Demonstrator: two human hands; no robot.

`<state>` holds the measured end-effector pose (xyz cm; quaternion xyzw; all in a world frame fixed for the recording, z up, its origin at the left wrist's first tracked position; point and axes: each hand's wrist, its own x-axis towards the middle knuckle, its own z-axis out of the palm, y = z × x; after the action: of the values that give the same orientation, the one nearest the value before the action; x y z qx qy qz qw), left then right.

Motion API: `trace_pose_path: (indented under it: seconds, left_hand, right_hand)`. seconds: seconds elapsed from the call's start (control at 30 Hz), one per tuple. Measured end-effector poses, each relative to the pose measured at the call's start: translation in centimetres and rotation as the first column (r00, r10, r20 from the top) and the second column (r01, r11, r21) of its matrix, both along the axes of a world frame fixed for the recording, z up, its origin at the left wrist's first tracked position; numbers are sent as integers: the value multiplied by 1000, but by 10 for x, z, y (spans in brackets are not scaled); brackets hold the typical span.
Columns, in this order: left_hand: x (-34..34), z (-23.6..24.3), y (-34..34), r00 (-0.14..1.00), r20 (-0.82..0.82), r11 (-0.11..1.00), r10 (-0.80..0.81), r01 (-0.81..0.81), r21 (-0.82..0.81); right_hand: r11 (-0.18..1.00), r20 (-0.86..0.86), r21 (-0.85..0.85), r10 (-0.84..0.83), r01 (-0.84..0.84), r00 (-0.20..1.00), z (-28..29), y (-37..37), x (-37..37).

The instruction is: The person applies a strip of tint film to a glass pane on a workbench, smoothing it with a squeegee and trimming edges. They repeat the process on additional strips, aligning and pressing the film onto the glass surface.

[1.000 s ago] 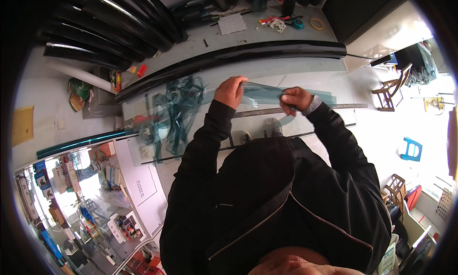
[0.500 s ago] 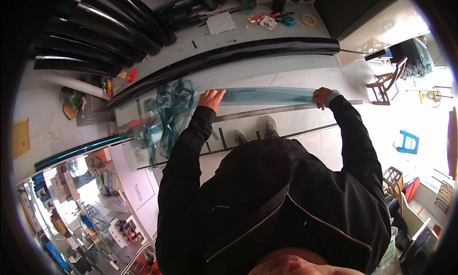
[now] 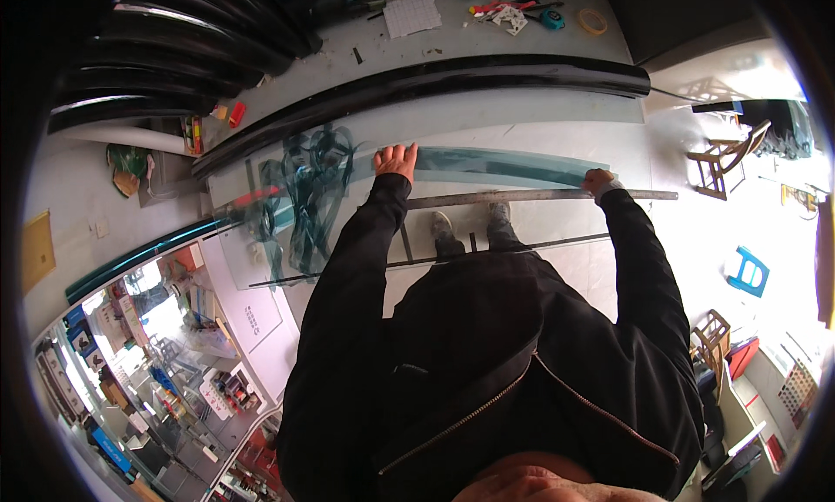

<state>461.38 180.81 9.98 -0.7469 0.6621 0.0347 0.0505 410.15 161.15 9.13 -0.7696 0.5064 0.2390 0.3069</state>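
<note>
A long strip of clear teal film [image 3: 504, 164] stretches across the glass tabletop between my hands. My left hand [image 3: 397, 161] lies with its fingers extended on the film's left end. At the other end, my right hand [image 3: 598, 183] is closed around the film's edge, its fingertips partly hidden. A darker band runs lengthwise where the film seems to overlap. Just nearer to me is a long metal ruler [image 3: 539, 195], roughly parallel to the strip. Left of my left hand sits a tangled heap of teal film scraps [image 3: 315, 189].
Beyond the strip lies a long black roll [image 3: 435, 83]. Several more black rolls [image 3: 183, 45] fill the far left. A tape measure [image 3: 551, 19], a tape ring [image 3: 592, 21] and a white gridded sheet [image 3: 412, 15] rest at the back. A blue stool [image 3: 749, 271] stands right.
The view has shifted slightly. Both hands remain at the film's ends, my left hand a little farther from the ruler. The film's overlapping bands look different between my hands.
</note>
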Motion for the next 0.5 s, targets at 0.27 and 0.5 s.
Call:
trace_pose_path:
  seconds: [0.27, 0.5]
  left_hand:
    - [8, 8, 19, 993, -43, 993, 114, -113, 21]
    - [65, 23, 65, 933, -83, 927, 349, -357, -113]
  right_hand:
    - [982, -141, -124, 127, -145, 982, -27, -9, -7]
    - [935, -163, -354, -55, -6, 985, 46, 14, 0]
